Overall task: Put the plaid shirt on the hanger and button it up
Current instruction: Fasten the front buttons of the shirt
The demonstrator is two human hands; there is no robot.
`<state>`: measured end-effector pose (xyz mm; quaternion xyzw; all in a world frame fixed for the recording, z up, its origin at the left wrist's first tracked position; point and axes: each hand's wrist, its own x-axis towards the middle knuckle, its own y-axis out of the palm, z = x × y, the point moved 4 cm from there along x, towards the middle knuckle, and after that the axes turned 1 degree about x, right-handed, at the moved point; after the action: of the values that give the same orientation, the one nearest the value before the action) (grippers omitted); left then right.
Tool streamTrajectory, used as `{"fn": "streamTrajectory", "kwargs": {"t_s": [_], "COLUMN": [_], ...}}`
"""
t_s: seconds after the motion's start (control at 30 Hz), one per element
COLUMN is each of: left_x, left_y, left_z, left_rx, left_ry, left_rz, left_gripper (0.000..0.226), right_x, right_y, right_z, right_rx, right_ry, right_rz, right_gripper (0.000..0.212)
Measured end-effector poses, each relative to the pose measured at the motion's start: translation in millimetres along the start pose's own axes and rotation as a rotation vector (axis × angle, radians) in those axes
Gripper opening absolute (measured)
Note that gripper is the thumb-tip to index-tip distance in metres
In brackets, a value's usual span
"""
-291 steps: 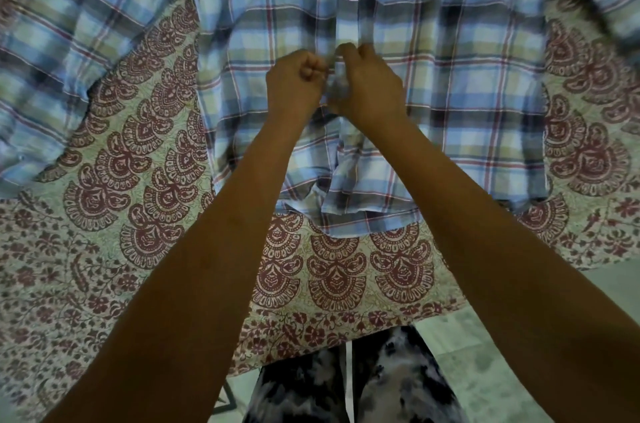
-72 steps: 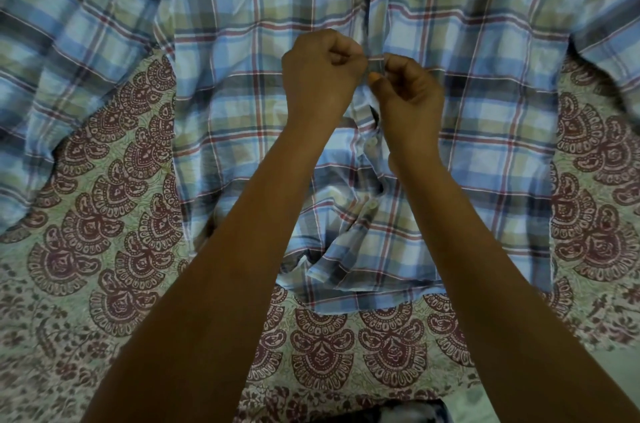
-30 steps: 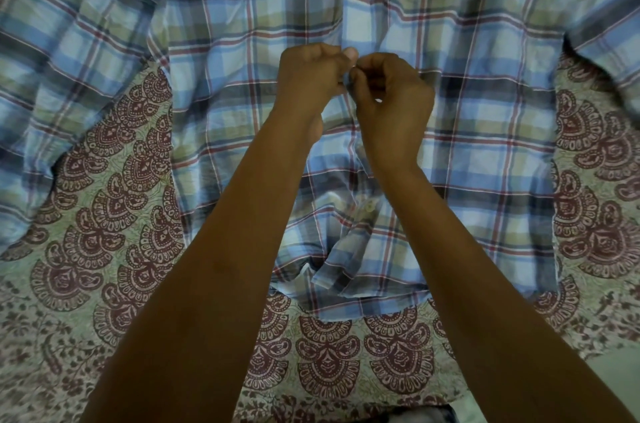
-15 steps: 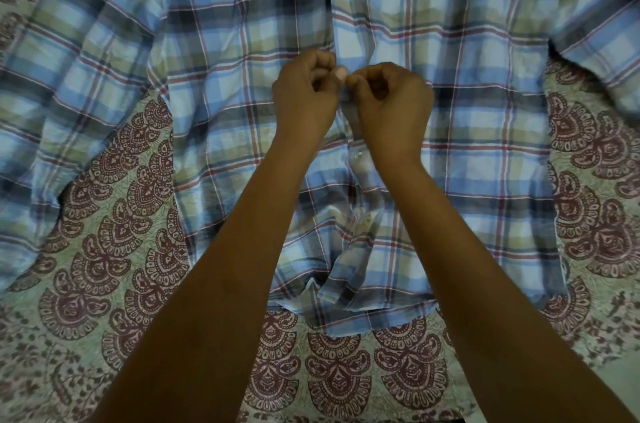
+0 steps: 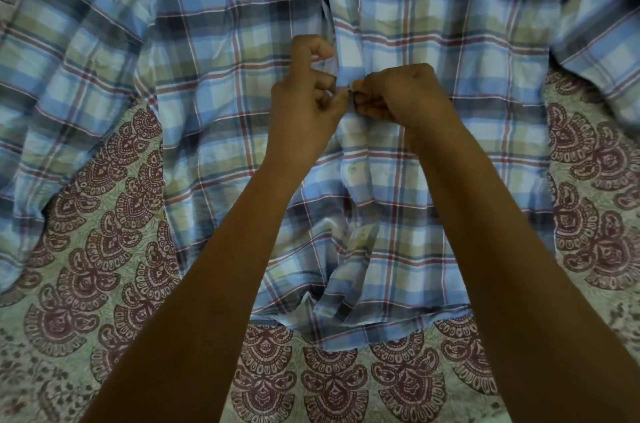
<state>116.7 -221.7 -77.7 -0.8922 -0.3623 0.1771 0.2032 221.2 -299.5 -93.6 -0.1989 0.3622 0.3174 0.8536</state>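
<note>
The left hand (image 5: 304, 104) and right hand (image 5: 403, 95) meet at the front opening of the shirt (image 5: 214, 86), each pinching a fabric edge. The shirt lies spread on a patterned sheet (image 5: 104, 284). Two buttons (image 5: 353, 169) show just below the hands.

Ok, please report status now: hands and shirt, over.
Both left hand and right hand pinch plaid shirt front edge. Two lower buttons look closed. No hanger in view; nothing blocks the hands.

The left hand (image 5: 304, 104) and right hand (image 5: 405, 97) are bare, as are both forearms.
</note>
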Motion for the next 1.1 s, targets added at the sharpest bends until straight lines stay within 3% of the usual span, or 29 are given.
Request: {"fn": "streamTrajectory", "kwargs": {"t_s": [0.1,0.23,0.33,0.43,0.5,0.6,0.7,0.83,0.93,1.1], "left_x": [3,20,36,56,69,84,94,106,107,105], "left_y": [3,-1,-8,-13,-13,-13,-8,6,11,9], "left_z": [5,22,28,24,23,23,16,9,11,12], "left_rx": [0.061,0.055,0.023,-0.003,-0.006,-0.063,-0.09,0.053,0.277,0.547], "left_ry": [-0.068,-0.168,-0.203,-0.219,-0.218,-0.194,-0.153,-0.06,-0.014,-0.029], "left_rz": [-0.048,-0.083,-0.122,-0.138,-0.125,-0.108,-0.078,-0.073,-0.054,-0.049], "left_gripper": [0.039,0.022,0.016,0.018,0.018,0.021,0.018,0.018,0.02,0.024], "right_x": [3,4,0,8,17,31,51,65,64,58], "right_y": [3,-4,-2,16,25,23,8,-6,-12,-11], "right_z": [-5,1,15,28,35,53,61,51,47,47], "right_rx": [-0.15,-0.463,-0.473,-0.558,-0.676,-0.583,-0.468,-0.282,-0.201,-0.202], "right_ry": [-0.13,-0.322,-0.482,-0.598,-0.641,-0.666,-0.545,-0.431,-0.475,-0.54], "right_rz": [-0.089,-0.175,-0.189,-0.114,-0.134,-0.24,-0.308,-0.315,-0.343,-0.333], "right_gripper": [0.024,0.024,0.018,0.054,0.066,0.044,0.015,0.019,0.033,0.033]}}
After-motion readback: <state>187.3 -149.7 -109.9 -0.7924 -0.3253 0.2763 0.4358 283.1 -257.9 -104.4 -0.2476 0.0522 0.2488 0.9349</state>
